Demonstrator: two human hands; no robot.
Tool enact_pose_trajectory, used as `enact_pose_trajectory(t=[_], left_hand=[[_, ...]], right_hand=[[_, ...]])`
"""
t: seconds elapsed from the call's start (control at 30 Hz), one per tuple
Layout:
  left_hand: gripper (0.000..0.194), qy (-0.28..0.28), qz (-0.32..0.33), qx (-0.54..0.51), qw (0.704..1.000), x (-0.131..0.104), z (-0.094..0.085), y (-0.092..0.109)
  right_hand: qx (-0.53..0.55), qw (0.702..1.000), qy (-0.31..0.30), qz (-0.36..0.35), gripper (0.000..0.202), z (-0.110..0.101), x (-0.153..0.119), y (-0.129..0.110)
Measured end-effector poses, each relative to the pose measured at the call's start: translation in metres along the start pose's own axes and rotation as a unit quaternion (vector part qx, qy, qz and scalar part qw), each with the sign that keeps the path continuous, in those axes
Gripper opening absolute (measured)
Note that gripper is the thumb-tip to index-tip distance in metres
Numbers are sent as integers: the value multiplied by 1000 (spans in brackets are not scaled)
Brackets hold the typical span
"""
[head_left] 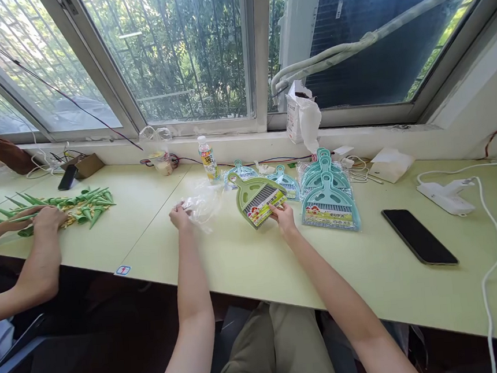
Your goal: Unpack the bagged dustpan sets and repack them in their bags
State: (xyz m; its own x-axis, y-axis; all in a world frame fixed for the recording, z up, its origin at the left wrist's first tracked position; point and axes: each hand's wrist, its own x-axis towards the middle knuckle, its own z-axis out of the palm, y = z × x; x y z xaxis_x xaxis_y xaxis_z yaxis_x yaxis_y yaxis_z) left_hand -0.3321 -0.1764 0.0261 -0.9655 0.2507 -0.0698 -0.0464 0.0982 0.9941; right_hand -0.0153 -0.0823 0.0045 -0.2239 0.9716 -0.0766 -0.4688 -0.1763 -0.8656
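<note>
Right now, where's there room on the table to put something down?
Between the green cones and left hand, or in front of the teal dustpans, left of the black phone. It's crowded behind the green dustpan.

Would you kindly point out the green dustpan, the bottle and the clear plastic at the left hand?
Green dustpan (252, 187), head view: on the pan's upper part, toward the handle.
Bottle (208, 162), head view: on the label.
Clear plastic (202, 204), head view: near the middle of its crumpled sheet.
</note>
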Motion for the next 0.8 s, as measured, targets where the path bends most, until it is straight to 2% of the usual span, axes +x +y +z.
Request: enact_pose_trajectory(t=[0.07,0.17,0.23,0.27,0.3,0.33,0.4,0.43,0.47,0.57,0.67,0.73,0.8], left_hand=[[23,31,21,85,996,0,-10,3],[41,28,98,122,987,-17,-9,14],[46,-10,197,127,972,-41,3,25],[45,-55,237,109,964,-56,12,29],[40,-129,254,79,955,-71,23,31],[35,-221,247,43,943,-87,34,32],[33,-396,196,-26,897,-113,55,27],[33,-429,186,-60,882,-122,63,22],[33,-438,169,-91,878,-127,70,17],[30,-403,123,-154,894,-124,79,2],[31,-381,67,-184,903,-108,77,-5],[31,-387,35,-194,901,-101,76,-6],[29,-398,18,-190,897,-101,76,-5]], right_hand=[[6,1000,-1,4,39,-2,2,0],[13,1000,-10,4,40,-1,2,1],[23,1000,-15,0,42,0,0,1],[27,999,-18,-4,43,1,-1,1],[29,999,-23,-8,43,2,-2,2],[30,999,-29,-12,43,3,-3,2],[24,999,-38,-20,42,6,-3,0],[15,999,-44,-21,41,7,-3,-3],[-1,998,-51,-21,39,8,-2,-7],[-104,992,-66,-17,32,2,3,-31],[-211,975,-59,-43,31,-32,2,-71],[-264,961,-30,-82,37,-75,-5,-101],[-366,921,47,-125,41,-128,-15,-127]])
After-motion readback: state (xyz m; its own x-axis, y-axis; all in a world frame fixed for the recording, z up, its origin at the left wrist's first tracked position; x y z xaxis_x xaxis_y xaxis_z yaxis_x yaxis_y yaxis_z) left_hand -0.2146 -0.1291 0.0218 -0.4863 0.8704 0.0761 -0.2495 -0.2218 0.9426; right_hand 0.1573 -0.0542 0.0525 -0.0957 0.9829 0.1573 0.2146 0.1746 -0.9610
